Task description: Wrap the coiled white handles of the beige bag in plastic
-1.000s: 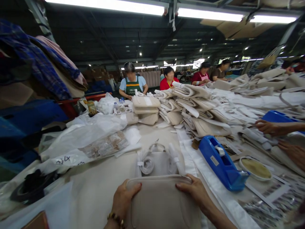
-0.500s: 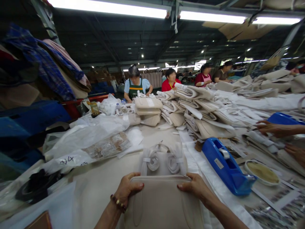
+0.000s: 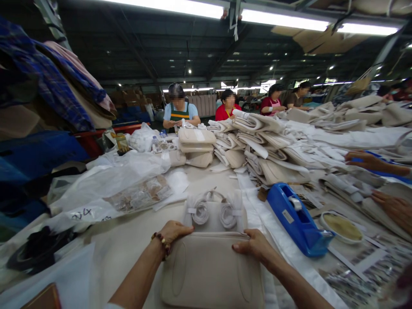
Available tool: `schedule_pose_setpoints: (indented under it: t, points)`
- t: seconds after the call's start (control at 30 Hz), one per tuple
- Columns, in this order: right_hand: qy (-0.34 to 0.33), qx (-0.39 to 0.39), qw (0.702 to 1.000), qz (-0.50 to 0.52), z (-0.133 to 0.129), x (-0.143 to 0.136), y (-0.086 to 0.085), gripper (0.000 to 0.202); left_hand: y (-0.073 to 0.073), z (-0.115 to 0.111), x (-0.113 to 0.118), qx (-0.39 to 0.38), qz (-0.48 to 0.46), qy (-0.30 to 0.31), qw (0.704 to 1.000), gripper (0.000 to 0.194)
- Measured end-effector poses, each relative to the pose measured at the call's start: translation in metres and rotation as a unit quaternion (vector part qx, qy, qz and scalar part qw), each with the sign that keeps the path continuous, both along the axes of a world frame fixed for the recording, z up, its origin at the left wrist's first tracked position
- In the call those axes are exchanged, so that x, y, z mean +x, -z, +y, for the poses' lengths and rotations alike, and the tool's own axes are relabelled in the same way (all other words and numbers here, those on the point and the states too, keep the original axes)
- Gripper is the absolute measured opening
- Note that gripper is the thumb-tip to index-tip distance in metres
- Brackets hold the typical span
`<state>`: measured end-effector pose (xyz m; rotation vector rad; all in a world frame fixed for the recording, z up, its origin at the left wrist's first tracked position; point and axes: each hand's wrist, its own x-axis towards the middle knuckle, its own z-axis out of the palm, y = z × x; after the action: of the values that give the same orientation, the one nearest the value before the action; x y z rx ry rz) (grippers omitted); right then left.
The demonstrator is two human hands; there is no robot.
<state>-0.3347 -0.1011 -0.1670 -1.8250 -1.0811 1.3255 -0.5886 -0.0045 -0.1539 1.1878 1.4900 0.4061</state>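
A beige bag (image 3: 212,270) lies flat at the bottom middle, its front panel towards me. Beyond its top edge, two rolled straps (image 3: 201,213) wrapped in white material rest side by side. My left hand (image 3: 175,231) holds the bag's upper left corner, the thumb along the top edge. At the upper right corner my right hand (image 3: 252,246) grips the bag, its thumb on the front panel and its fingers partly hidden behind the edge.
A blue tape dispenser (image 3: 298,223) and a bowl of yellowish material (image 3: 341,227) are to the right. Plastic bags (image 3: 109,176) lie left. Folded beige pieces (image 3: 257,133) are piled behind. Another person's hands (image 3: 363,159) work at the far right; several people sit beyond.
The bag's upper edge has come slightly towards me, showing more of its front panel. My left thumb has moved up onto the top edge. The person opposite has lowered their head.
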Motion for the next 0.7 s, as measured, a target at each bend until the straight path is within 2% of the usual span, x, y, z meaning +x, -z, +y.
schedule_pose_setpoints:
  t: [0.17,0.3,0.53,0.7]
  points:
    - [-0.017,-0.001,1.0,-0.006,0.002,0.001,0.0,0.02,0.008,0.001,0.007,0.084,0.114,-0.018,0.99,0.026]
    - [-0.022,-0.003,0.999,-0.026,0.004,0.0,0.0,0.021,0.016,-0.006,0.008,0.153,0.162,-0.046,0.974,0.029]
    - [-0.016,-0.007,0.996,-0.091,-0.004,0.001,0.003,0.024,0.017,-0.039,0.003,0.172,0.242,-0.035,0.954,0.036]
    - [-0.022,-0.025,0.993,-0.115,-0.006,-0.001,0.01,0.026,0.014,-0.048,0.005,0.174,0.305,-0.031,0.936,0.031]
